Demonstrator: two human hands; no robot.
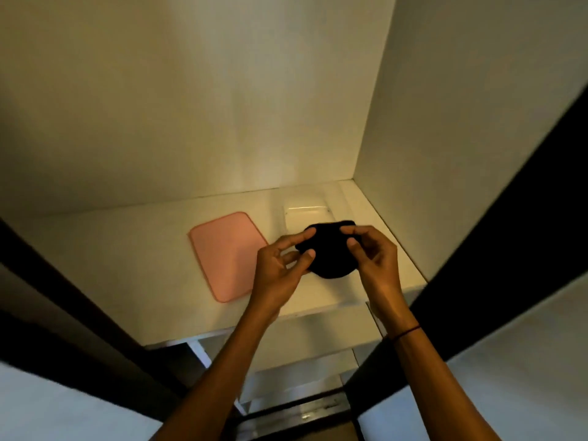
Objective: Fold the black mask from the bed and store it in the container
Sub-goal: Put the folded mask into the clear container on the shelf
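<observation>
A black mask, bunched into a rounded folded shape, hangs between my two hands above the white shelf. My left hand pinches its left edge with thumb and fingertips. My right hand pinches its right upper edge. Just behind the mask stands a clear container with no lid on it; its front part is hidden by the mask. A pink lid lies flat on the shelf to the left of the container.
The shelf sits inside a white cupboard with a back wall and a right side wall. Dark door edges frame the opening left and right. A lower shelf shows beneath my forearms.
</observation>
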